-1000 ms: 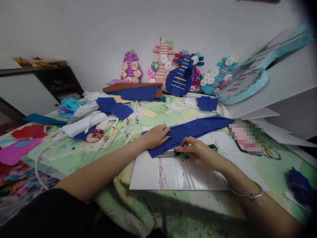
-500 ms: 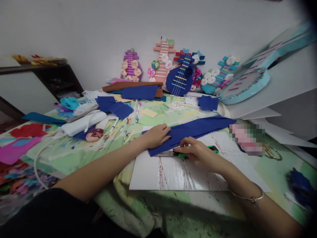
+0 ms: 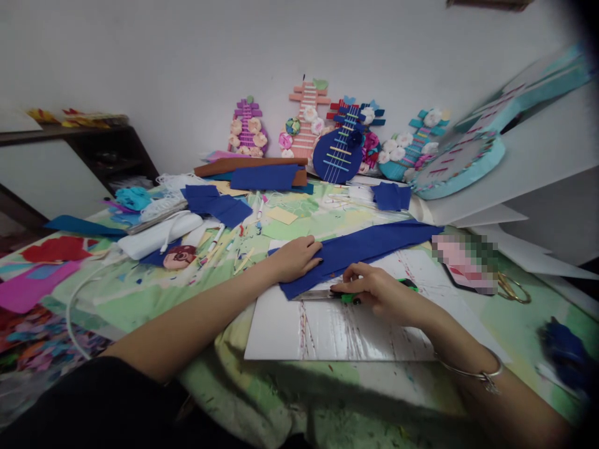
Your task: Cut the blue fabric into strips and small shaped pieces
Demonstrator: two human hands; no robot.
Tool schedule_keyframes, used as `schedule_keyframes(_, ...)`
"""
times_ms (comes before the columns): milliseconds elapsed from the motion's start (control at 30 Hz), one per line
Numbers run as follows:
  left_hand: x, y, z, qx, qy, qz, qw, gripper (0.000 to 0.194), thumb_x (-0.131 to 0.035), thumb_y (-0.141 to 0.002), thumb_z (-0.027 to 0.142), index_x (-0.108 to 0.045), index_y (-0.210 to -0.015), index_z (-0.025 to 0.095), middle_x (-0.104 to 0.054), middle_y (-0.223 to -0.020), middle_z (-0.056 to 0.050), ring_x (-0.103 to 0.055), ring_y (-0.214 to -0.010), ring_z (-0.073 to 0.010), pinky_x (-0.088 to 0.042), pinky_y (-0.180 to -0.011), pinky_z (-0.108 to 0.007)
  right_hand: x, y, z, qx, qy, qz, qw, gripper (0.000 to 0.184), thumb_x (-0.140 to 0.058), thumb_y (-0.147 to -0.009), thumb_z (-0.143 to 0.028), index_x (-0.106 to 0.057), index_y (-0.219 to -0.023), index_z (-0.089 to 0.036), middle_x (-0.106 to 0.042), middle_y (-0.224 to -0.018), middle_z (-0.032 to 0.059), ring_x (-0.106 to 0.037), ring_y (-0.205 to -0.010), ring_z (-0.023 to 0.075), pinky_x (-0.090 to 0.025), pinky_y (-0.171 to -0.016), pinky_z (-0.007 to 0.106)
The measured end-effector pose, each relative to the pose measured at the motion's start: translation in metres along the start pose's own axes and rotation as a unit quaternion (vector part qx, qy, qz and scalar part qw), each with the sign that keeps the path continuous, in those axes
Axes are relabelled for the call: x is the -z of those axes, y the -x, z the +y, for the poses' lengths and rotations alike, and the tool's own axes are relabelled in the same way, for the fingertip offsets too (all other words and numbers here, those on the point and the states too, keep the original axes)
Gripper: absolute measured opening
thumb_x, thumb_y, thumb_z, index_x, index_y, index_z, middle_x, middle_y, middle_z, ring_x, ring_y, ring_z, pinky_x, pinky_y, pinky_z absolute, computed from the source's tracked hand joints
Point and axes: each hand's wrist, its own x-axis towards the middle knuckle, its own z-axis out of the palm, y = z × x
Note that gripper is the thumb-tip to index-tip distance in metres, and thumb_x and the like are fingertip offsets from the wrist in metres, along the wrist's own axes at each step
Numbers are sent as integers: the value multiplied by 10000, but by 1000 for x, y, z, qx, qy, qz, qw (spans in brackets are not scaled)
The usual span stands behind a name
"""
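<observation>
My left hand (image 3: 299,257) lies flat on the near left end of a long strip of dark blue material (image 3: 360,246), pressing it down with the fingers stretched out. In my right hand (image 3: 374,290) is a green and black utility knife (image 3: 346,297), its blade pointing left along the strip's near edge. Whether the blade touches the blue material I cannot tell. Under both lies a white board (image 3: 276,330) marked with many cut lines and reddish streaks.
Decorated pear-shaped lutes, one of them blue (image 3: 339,153), lean against the wall. Folded blue pieces (image 3: 218,202), a white power strip (image 3: 159,236) and coloured scraps lie at the left. At the right are a phone (image 3: 468,265), gold-handled scissors (image 3: 513,288) and a large turquoise lute (image 3: 461,168).
My right hand has shifted slightly right with the utility knife. My left hand stays in place on the blue strip.
</observation>
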Motion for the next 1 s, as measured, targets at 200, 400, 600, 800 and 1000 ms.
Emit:
schedule_keyframes(200,0,1,0,-3,0,0,1000,323,-328,-897,356,-467,-1098,144,-510,-972,-102,-501,-896,-208,-404,-794,-325,2,0,-6,10,-25,-21,999,605,-394,-643,75,-637,-1090,-251,-554,-962,68,-518,-895,177,-417,-757,290)
schedule_keyframes(400,6,3,-9,26,21,65,997,263,-410,-869,325,-500,-1046,153,-524,-983,-95,-497,-918,-198,-392,-811,-311,14,9,15,-19,-42,-14,999,606,-404,-661,63,-615,-1123,-267,-562,-1007,54,-536,-907,168,-419,-776,278)
schedule_keyframes(600,27,12,-36,146,83,1,986,382,-640,-655,490,-568,-822,153,-574,-772,-49,-522,-709,-188,-390,-632,-282,29,22,36,-67,-33,-49,996,517,-530,-667,-34,-617,-1125,-257,-616,-981,46,-569,-879,192,-434,-766,289)
schedule_keyframes(800,37,19,-49,145,191,-38,970,220,-625,-646,391,-594,-699,180,-541,-587,22,-477,-555,-125,-338,-537,-228,29,25,41,-71,-58,11,996,359,-540,-764,-189,-622,-1113,-211,-637,-904,57,-593,-764,166,-456,-671,266)
schedule_keyframes(1000,52,21,-56,182,260,51,947,207,-578,-672,381,-583,-656,175,-572,-629,2,-507,-608,-143,-368,-564,-236,34,12,72,-148,92,211,962,418,-475,-745,-88,-598,-1134,-176,-583,-1076,103,-560,-932,217,-443,-822,356)
